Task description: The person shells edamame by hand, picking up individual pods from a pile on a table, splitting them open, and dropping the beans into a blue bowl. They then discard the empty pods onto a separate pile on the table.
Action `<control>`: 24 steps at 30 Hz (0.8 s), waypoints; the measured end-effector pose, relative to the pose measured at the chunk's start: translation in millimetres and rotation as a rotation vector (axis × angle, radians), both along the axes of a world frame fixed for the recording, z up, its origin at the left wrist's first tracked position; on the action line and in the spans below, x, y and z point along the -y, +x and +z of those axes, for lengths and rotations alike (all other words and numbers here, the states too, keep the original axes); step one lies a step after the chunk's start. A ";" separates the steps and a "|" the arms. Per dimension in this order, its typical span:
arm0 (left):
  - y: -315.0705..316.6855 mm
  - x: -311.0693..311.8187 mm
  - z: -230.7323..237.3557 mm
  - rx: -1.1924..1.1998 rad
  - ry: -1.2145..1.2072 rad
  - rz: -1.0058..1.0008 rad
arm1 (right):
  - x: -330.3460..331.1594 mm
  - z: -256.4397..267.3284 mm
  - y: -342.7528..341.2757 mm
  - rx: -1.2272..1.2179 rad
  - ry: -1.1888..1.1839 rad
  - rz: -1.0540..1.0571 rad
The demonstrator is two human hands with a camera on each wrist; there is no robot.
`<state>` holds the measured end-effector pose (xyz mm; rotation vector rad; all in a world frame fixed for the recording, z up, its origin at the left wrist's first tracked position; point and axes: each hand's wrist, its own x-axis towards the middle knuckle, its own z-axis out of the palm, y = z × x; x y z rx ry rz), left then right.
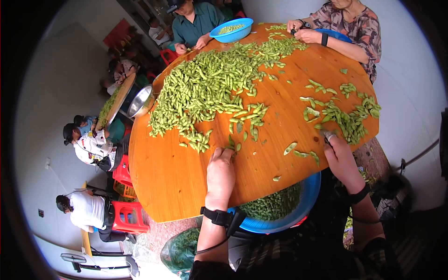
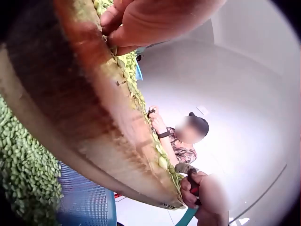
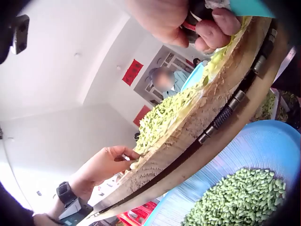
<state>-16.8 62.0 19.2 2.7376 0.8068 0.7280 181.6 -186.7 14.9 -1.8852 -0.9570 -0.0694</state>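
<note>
My left hand (image 1: 220, 173) is at the near edge of the round wooden table (image 1: 172, 186). Its thumb and fingertips pinch a small green soybean pod (image 1: 231, 141), partly hidden by the fingers. Farther right, my right hand (image 1: 344, 162) grips a small dark hand tool with a red part (image 3: 190, 25); its kind cannot be told. Just beyond that hand lies a heap of pods (image 1: 347, 121). Loose pods (image 1: 303, 154) are scattered between the hands. Below the table edge, a blue basket (image 1: 313, 198) holds many shelled green beans (image 1: 275, 204).
A big pile of pods (image 1: 200, 88) covers the far left tabletop. Across the table sit two people, near a blue basin (image 1: 232, 36) on the table. A steel bowl (image 1: 140, 101) stands beyond the left edge, with red stools (image 1: 128, 218) and other people at further tables.
</note>
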 end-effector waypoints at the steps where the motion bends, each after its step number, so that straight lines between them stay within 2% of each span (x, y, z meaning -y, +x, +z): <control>1: 0.1 -0.6 -0.3 0.047 0.005 0.005 | 2.7 4.4 -3.5 -0.063 -0.003 0.066; 4: 1.0 -1.2 -1.6 -0.001 0.007 0.004 | 7.9 5.0 -14.0 -0.211 -0.146 0.173; 6: 2.7 11.7 6.1 0.032 -0.068 -0.017 | -5.3 26.6 -37.7 -0.594 -0.079 0.365; 8: 5.0 32.9 13.2 0.058 -0.144 -0.043 | -19.1 20.5 -50.6 -0.671 -0.014 0.514; 10: 7.2 56.1 14.9 0.247 -0.605 -0.107 | -31.3 21.9 -60.6 -0.726 -0.024 0.547; 14: 0.8 76.1 3.2 0.324 -0.815 -0.269 | -44.6 13.2 -70.3 -0.777 0.012 0.570; 19: -2.1 85.9 6.7 0.267 -0.751 -0.243 | -41.3 16.4 -76.1 -0.815 -0.020 0.577; 21: -2.0 87.6 3.0 0.224 -0.540 -0.234 | -39.5 16.0 -77.4 -0.820 -0.036 0.572; 22: -1.2 88.8 1.1 0.225 -0.542 -0.235 | -38.6 15.5 -78.3 -0.826 -0.049 0.570; 24: -0.1 91.9 -2.5 0.232 -0.360 -0.230 | -36.8 12.9 -79.0 -0.805 -0.054 0.568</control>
